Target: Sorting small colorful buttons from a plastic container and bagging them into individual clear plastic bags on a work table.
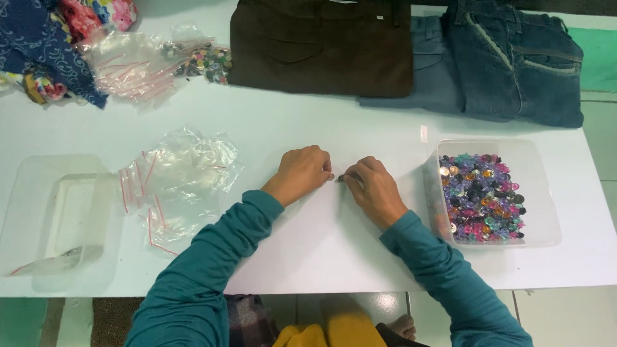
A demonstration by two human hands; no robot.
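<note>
Teal sleeves reach up from the lower edge over a white counter (334,244), where the left hand (301,173) and right hand (374,189) meet, fingers curled shut around a tiny dark piece (340,178) pinched between their tips; what it is cannot be told at this size. Such a piece is likely light, hard and slippery, best held by its edges between thumb and forefinger. Just right stands a clear tub (538,193) of coloured beads (481,198). Left lie empty zip bags (177,183) and an empty clear container (58,212). Beyond, folded brown trousers (321,45) and jeans (514,64).
</note>
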